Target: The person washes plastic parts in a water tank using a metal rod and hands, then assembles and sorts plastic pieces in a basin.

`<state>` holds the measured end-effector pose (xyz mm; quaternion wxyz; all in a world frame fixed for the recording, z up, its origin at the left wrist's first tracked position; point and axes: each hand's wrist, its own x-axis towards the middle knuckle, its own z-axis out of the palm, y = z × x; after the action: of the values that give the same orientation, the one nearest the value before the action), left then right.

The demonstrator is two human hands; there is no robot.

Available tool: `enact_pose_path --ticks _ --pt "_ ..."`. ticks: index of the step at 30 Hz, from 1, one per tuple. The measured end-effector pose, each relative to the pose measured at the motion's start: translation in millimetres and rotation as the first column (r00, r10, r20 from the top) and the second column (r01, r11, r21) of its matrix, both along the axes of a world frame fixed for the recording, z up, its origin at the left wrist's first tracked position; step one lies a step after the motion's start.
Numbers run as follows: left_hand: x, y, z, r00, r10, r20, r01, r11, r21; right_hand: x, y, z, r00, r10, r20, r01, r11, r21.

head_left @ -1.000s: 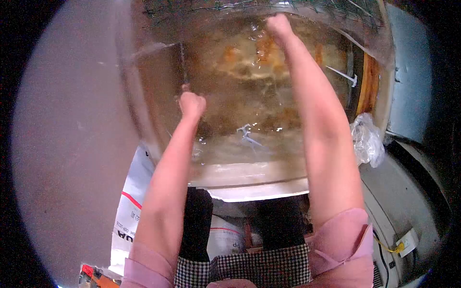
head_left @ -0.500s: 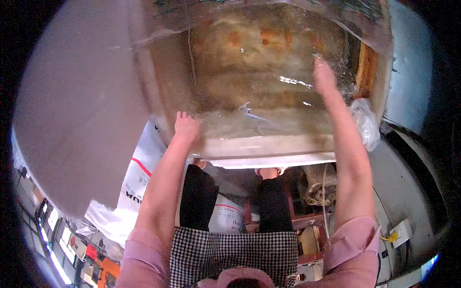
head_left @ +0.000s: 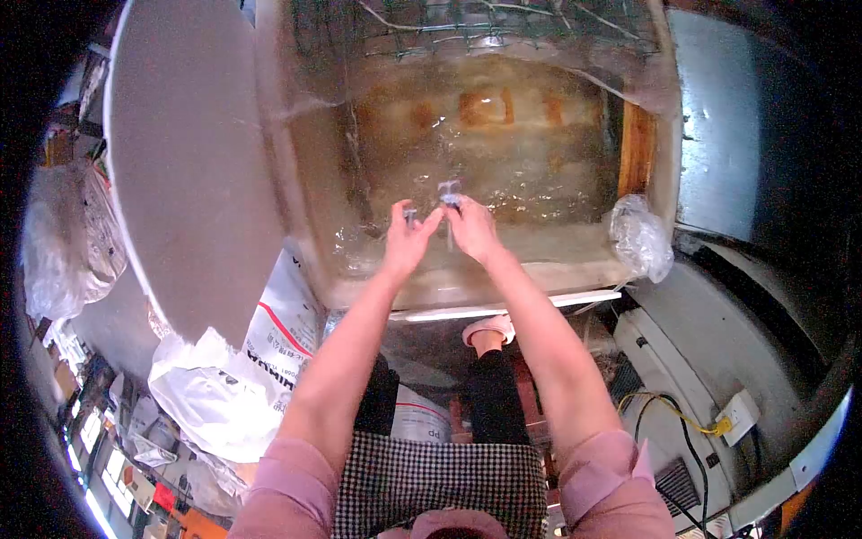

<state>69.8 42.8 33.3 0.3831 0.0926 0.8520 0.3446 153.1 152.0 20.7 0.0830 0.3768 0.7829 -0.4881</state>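
Both hands are close together over a basin (head_left: 525, 277) of murky water, near its front side. My right hand (head_left: 471, 230) is closed round a small pale plastic piece (head_left: 450, 190) that has a thin stem hanging down. My left hand (head_left: 410, 241) has its thumb and fingers bent round another small greyish piece (head_left: 410, 216), and its thumb reaches toward the right hand. The exact shape of both pieces is blurred. Ripples and glints show on the water around them.
Green netting (head_left: 503, 22) lies across the basin's far end. A clear plastic bag (head_left: 641, 238) hangs on the right rim, beside a wooden board (head_left: 637, 148). White printed sacks (head_left: 224, 386) stand at the left. A yellow cable (head_left: 673, 404) runs to a white socket box (head_left: 740, 417).
Both hands have come together at the middle front of the basin, the right from the far side and the left from the front rim. Small pale pieces now show in them.
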Motion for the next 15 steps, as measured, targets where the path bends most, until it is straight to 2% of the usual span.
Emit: enact_pose_path --ticks 1,2,3,4,5,6,7,8,10,11,13,14,15 --pt "6 13 9 1.0 0.001 0.0 -0.001 1.0 0.011 -3 2 6 0.959 -0.254 -0.126 0.23 0.957 -0.178" --pt "11 26 19 0.967 0.106 0.233 -0.149 0.973 0.175 -6 1 3 0.939 -0.324 -0.12 0.28 0.917 -0.284" --pt "14 39 32 0.872 0.159 0.463 -0.321 0.9 0.294 -6 3 13 0.94 -0.317 -0.123 0.275 0.921 -0.277" --pt "15 50 46 0.8 0.181 0.572 -0.38 0.891 0.249 -8 3 29 0.822 -0.557 -0.116 0.408 0.72 -0.561" --pt "17 58 55 0.803 0.182 0.568 -0.383 0.887 0.258 -9 6 46 0.662 -0.749 -0.029 0.448 0.426 -0.786" --pt "20 64 62 0.831 0.14 0.538 -0.354 0.879 0.318 -12 12 72 0.685 -0.723 -0.085 0.466 0.525 -0.712" --pt "19 67 70 0.857 0.1 0.505 -0.323 0.869 0.375 -12 14 78 0.688 -0.719 -0.093 0.457 0.53 -0.714" --pt "17 68 79 0.862 0.104 0.496 -0.324 0.866 0.382 -13 14 84 0.562 -0.827 0.007 0.509 0.34 -0.791" --pt "11 70 96 0.869 -0.034 0.493 -0.161 0.924 0.348 -10 21 91 0.514 -0.858 -0.008 0.307 0.192 -0.932" --pt "9 68 107 0.864 -0.098 0.494 -0.08 0.942 0.325 -9 20 96 0.523 -0.852 -0.013 0.293 0.194 -0.936" --pt "14 72 123 0.911 -0.088 0.402 -0.056 0.941 0.333 -9 20 106 0.432 -0.899 -0.066 0.429 0.269 -0.862" --pt "19 72 125 0.967 -0.079 0.24 -0.019 0.925 0.38 -5 21 107 0.5 -0.86 -0.105 0.396 0.334 -0.855" --pt "23 70 121 0.995 -0.06 0.074 0.024 0.908 0.418 -3 22 121 0.512 -0.851 -0.114 0.379 0.343 -0.86"
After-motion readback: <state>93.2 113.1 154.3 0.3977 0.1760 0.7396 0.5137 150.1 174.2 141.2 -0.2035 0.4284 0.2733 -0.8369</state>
